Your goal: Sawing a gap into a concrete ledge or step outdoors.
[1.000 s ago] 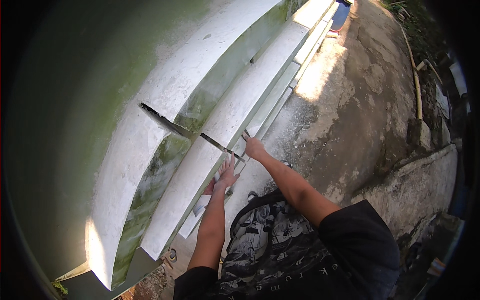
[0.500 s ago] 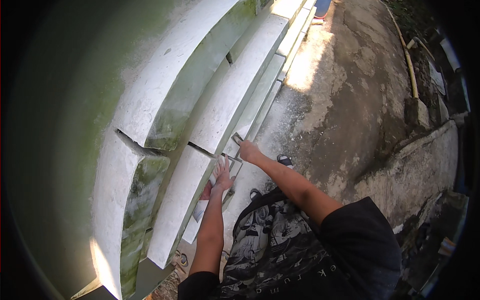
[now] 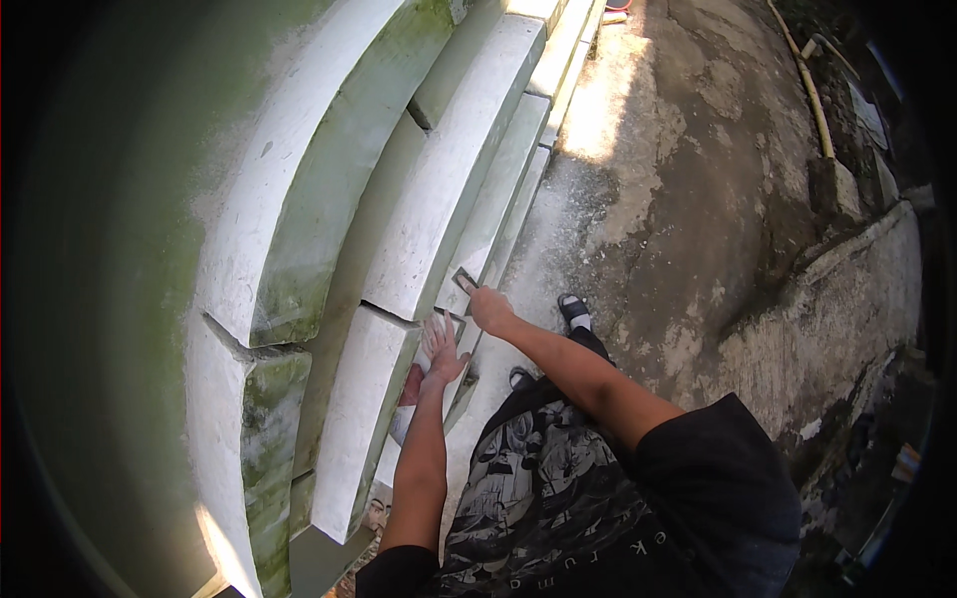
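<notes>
My right hand point(image 3: 488, 307) is closed on a small flat rectangular tool point(image 3: 465, 279) with dark edges, its exact kind unclear. The tool rests against a lower pale ledge point(image 3: 488, 214) of the stepped wall. Close by, to the left and slightly nearer to me, my left hand point(image 3: 441, 349) lies with fingers spread against the end of the white ledge block point(image 3: 364, 419). Below that palm, a reddish thing point(image 3: 412, 386) and something whitish show in part. My left forearm hides some of them.
Wide white ledges point(image 3: 289, 149) with green-stained faces rise on the left, with dark gaps between blocks. Pale dust covers the concrete ground point(image 3: 688, 199) beside the wall. A bamboo pole point(image 3: 812, 100) and a low rough wall point(image 3: 837, 299) stand at the right. My sandalled foot point(image 3: 573, 309) shows below.
The tool in my right hand has tilted so more of its flat face shows. My left hand stays at almost the same place. The view has shifted, and more of my foot shows.
</notes>
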A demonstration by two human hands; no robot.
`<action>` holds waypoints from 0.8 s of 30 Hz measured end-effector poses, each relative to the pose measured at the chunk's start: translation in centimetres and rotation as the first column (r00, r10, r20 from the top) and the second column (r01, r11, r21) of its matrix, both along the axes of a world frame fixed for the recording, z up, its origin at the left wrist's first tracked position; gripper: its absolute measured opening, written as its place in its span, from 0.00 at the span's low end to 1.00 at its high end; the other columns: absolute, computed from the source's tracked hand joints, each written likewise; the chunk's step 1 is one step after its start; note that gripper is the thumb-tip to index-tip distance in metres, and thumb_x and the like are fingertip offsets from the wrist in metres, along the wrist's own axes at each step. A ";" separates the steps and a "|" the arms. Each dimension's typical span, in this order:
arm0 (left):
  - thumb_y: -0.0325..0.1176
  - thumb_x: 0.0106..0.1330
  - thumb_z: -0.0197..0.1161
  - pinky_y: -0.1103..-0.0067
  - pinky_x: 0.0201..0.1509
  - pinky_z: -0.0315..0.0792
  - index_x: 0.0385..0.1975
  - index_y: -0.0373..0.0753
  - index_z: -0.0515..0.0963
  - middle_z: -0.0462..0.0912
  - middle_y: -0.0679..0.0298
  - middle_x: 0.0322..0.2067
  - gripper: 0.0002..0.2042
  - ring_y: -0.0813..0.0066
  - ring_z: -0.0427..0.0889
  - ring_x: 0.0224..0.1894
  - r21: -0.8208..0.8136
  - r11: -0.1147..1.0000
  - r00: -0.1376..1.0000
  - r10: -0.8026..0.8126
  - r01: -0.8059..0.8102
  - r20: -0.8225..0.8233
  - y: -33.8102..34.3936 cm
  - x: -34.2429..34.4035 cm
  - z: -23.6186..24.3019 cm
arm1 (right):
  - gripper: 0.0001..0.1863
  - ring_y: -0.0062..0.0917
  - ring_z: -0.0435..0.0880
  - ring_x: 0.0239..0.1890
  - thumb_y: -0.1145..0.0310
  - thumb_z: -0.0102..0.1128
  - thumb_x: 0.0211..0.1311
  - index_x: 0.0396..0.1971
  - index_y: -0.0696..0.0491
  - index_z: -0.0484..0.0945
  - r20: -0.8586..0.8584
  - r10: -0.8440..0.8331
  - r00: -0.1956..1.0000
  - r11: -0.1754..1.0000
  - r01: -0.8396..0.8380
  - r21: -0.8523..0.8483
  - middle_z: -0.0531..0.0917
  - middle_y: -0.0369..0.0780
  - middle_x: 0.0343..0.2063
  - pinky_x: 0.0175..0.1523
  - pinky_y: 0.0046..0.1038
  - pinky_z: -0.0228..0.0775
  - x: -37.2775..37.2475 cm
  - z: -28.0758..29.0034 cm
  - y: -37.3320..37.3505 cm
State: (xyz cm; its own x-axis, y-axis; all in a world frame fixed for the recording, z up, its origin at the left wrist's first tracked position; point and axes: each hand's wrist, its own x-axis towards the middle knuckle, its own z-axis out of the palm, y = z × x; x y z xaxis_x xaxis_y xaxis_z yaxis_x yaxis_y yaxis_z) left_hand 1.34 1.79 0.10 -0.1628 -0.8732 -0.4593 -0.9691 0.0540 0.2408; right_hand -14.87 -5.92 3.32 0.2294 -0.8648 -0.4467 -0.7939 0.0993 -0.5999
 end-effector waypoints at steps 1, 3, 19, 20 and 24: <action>0.39 0.50 0.65 0.56 0.65 0.22 0.64 0.44 0.25 0.23 0.46 0.64 0.53 0.47 0.21 0.66 -0.013 1.000 1.000 -0.005 0.005 0.003 -0.3 0.0 0.1 | 0.33 0.39 0.81 0.36 0.76 0.45 0.54 0.62 0.42 0.55 -0.001 -0.004 1.000 0.999 0.004 -0.053 0.80 0.48 0.32 0.40 0.37 0.74 0.4 0.0 -1.0; 0.39 0.50 0.65 0.56 0.65 0.22 0.63 0.44 0.25 0.23 0.46 0.64 0.53 0.47 0.21 0.66 -0.020 1.000 1.000 -0.015 0.015 0.005 -0.4 -0.5 0.2 | 0.32 0.38 0.81 0.36 0.76 0.45 0.54 0.62 0.42 0.55 -0.003 -0.013 1.000 0.995 0.012 -0.099 0.80 0.48 0.33 0.40 0.37 0.74 1.0 -0.7 -2.1; 0.38 0.51 0.64 0.57 0.65 0.22 0.63 0.45 0.24 0.24 0.45 0.64 0.52 0.48 0.21 0.66 -0.005 1.000 1.000 0.011 -0.012 -0.027 0.0 0.0 0.5 | 0.35 0.41 0.81 0.35 0.76 0.47 0.52 0.63 0.46 0.52 0.012 0.043 0.999 0.997 -0.042 -0.069 0.80 0.50 0.31 0.39 0.37 0.74 0.3 -0.2 -1.1; 0.38 0.51 0.64 0.57 0.65 0.22 0.63 0.45 0.25 0.24 0.45 0.64 0.52 0.48 0.21 0.66 -0.020 1.000 1.000 -0.002 0.001 -0.029 0.2 0.3 0.3 | 0.35 0.41 0.81 0.35 0.76 0.46 0.52 0.63 0.46 0.52 0.007 0.042 0.999 0.997 -0.041 -0.071 0.80 0.50 0.31 0.39 0.38 0.74 0.1 -0.1 -0.2; 0.38 0.51 0.64 0.56 0.65 0.23 0.64 0.45 0.25 0.24 0.45 0.64 0.52 0.48 0.21 0.66 0.000 1.000 1.000 0.002 -0.002 -0.023 0.0 -0.2 0.5 | 0.35 0.42 0.81 0.36 0.77 0.47 0.51 0.63 0.45 0.52 0.020 0.041 0.999 0.997 -0.039 -0.064 0.79 0.52 0.33 0.40 0.38 0.73 -0.3 -0.2 -0.7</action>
